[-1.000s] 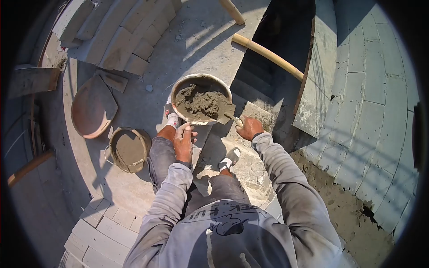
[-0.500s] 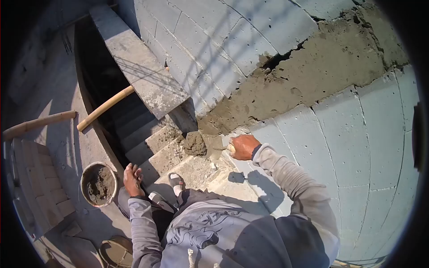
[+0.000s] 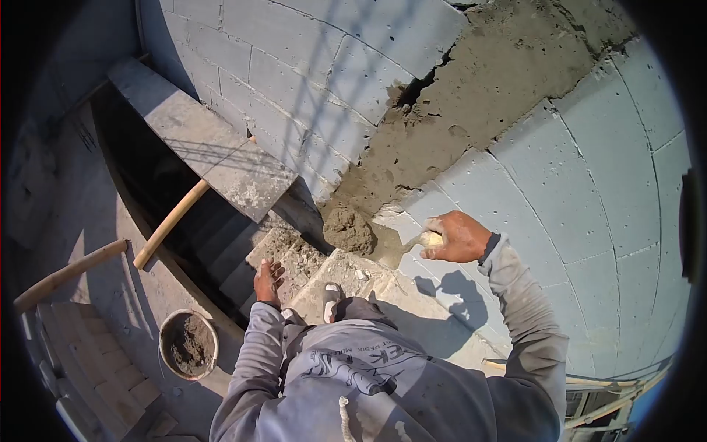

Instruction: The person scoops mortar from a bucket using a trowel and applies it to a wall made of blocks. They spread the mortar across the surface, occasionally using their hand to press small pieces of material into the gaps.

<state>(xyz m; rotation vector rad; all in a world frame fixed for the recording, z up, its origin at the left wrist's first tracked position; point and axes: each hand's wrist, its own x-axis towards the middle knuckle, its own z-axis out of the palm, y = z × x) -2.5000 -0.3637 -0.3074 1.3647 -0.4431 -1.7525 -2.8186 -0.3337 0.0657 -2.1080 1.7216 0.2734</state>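
Observation:
My right hand is closed round the pale handle of a trowel, beside the light block wall. A lump of wet mortar sits at the blade's left side, near the foot of the mortar band that runs up between the wall's blocks. My left hand is held out over the steps with its fingers apart and nothing in it.
A bucket of mortar stands at the lower left. Stacked blocks lie beyond it. Wooden poles cross near the dark stairwell, and a concrete slab juts out above it. Rough steps lie below.
The view has shifted. My right hand with the trowel has moved right, away from the wall's corner. My left hand has moved forward and right, over the steps, and its fingers are more spread.

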